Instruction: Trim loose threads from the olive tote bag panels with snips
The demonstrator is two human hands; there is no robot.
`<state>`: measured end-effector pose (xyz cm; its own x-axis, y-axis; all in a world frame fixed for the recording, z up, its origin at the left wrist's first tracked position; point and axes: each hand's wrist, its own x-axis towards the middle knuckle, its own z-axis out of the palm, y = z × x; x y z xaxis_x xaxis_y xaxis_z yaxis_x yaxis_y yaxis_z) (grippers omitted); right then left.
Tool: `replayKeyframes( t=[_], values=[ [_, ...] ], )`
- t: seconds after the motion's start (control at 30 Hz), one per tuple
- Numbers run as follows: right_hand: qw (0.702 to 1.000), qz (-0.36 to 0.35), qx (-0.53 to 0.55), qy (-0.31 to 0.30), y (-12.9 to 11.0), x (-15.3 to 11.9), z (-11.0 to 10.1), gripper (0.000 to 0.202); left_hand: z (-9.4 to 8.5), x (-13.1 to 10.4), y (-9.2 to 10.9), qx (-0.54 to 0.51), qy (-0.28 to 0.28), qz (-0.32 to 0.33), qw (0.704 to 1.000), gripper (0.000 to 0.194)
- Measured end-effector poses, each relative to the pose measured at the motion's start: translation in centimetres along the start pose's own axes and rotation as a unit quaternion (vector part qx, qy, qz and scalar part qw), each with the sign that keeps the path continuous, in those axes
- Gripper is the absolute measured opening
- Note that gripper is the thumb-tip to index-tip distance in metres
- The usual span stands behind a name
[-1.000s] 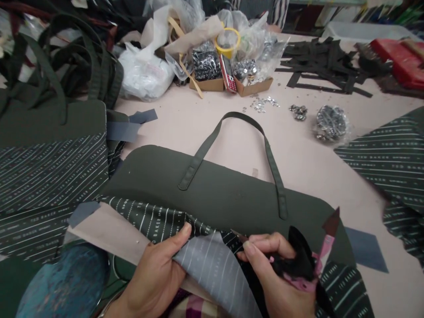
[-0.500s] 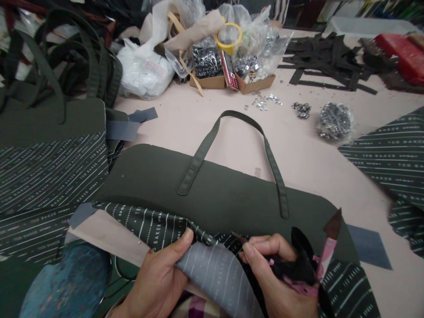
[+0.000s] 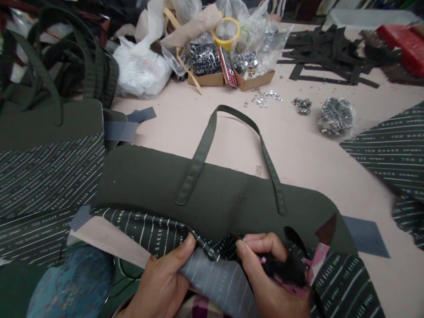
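A dark green bag panel (image 3: 149,181) lies across the table with a looped strap handle (image 3: 202,152) stitched to it. Along its near edge, printed lining fabric (image 3: 149,232) is folded up, its grey underside showing. My left hand (image 3: 168,274) pinches this lining, thumb on top. In my right hand (image 3: 268,269) is a pink and black tool (image 3: 306,269), its dark pointed blade sticking up at the right. Thumb and fingertips of that hand also pinch a thin pointed tip against the lining fold. What the tool's far end touches is hidden.
More printed panels with straps (image 3: 53,172) are stacked at the left, and another printed piece (image 3: 394,150) lies right. Behind are small boxes of metal parts (image 3: 255,79), a plastic bag (image 3: 142,70), dark strips (image 3: 327,55) and a bagged bundle (image 3: 337,117). A blue stool (image 3: 71,282) stands lower left.
My right hand and its tool have shifted slightly left, and the blade is tilted a little differently. The panel has buckled near its middle. My left hand still pinches the lining.
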<state>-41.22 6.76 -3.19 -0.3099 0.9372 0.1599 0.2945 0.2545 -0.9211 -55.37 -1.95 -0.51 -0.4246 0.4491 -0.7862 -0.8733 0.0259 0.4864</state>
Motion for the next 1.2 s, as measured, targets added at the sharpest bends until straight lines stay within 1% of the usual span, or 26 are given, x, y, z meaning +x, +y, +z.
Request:
replayKeyframes(
  t=[0.07,0.17,0.27,0.37,0.43,0.5,0.63,0.7,0.73,0.8,0.87,1.0,1.07,1.13,1.2],
  values=[
    [0.999,0.011,0.026,-0.017,0.3,-0.1,-0.5,0.022,0.0,0.0,0.0,-0.003,0.005,0.005,1.0,0.05],
    [0.994,0.043,0.094,-0.041,1.1,-0.3,-1.3,0.024,0.1,0.2,0.1,-0.006,0.013,0.008,1.0,0.048],
    [0.987,0.069,0.143,-0.022,1.6,-0.4,-1.7,0.026,0.3,0.3,0.2,-0.014,0.02,0.015,1.0,0.046],
    [0.987,0.069,0.143,-0.025,1.5,-0.4,-1.6,0.025,0.2,0.4,0.2,-0.022,0.015,0.014,1.0,0.037],
    [0.988,0.063,0.134,-0.038,1.4,-0.3,-1.6,0.025,0.0,0.4,0.2,-0.025,0.011,0.002,1.0,0.035],
    [0.991,0.05,0.115,-0.043,1.3,-0.2,-1.6,0.025,-0.1,0.4,0.2,-0.026,0.011,-0.008,1.0,0.035],
    [0.995,0.022,0.087,-0.052,1.3,0.0,-1.7,0.025,-0.1,0.3,0.3,-0.026,0.003,-0.001,1.0,0.029],
    [0.995,0.015,0.082,-0.057,1.2,0.0,-1.7,0.025,0.0,0.1,0.3,-0.021,0.004,-0.003,1.0,0.034],
    [0.995,0.013,0.08,-0.057,1.2,0.0,-1.6,0.025,0.0,0.0,0.3,-0.016,0.009,-0.002,1.0,0.04],
    [0.996,0.008,0.075,-0.051,1.0,0.0,-1.4,0.024,-0.2,0.0,0.1,-0.008,0.014,0.011,1.0,0.052],
    [0.997,0.003,0.058,-0.043,0.8,0.0,-1.2,0.024,-0.5,0.2,0.0,-0.002,0.006,0.027,1.0,0.058],
    [1.0,-0.008,0.013,-0.022,0.8,0.1,-0.6,0.023,-0.9,0.7,-0.3,0.01,-0.027,0.035,0.999,0.062],
    [1.0,-0.011,0.014,-0.017,1.0,0.0,-0.6,0.023,-0.8,0.9,-0.3,0.003,-0.039,0.04,0.998,0.061],
    [0.999,0.009,0.033,-0.017,0.8,-0.3,-0.9,0.024,-0.5,0.7,-0.5,-0.009,-0.049,0.033,0.998,0.06],
    [0.996,0.064,0.06,-0.013,0.3,-0.7,-1.4,0.026,-0.1,0.4,-0.6,-0.022,-0.065,0.022,0.997,0.059]
  ],
)
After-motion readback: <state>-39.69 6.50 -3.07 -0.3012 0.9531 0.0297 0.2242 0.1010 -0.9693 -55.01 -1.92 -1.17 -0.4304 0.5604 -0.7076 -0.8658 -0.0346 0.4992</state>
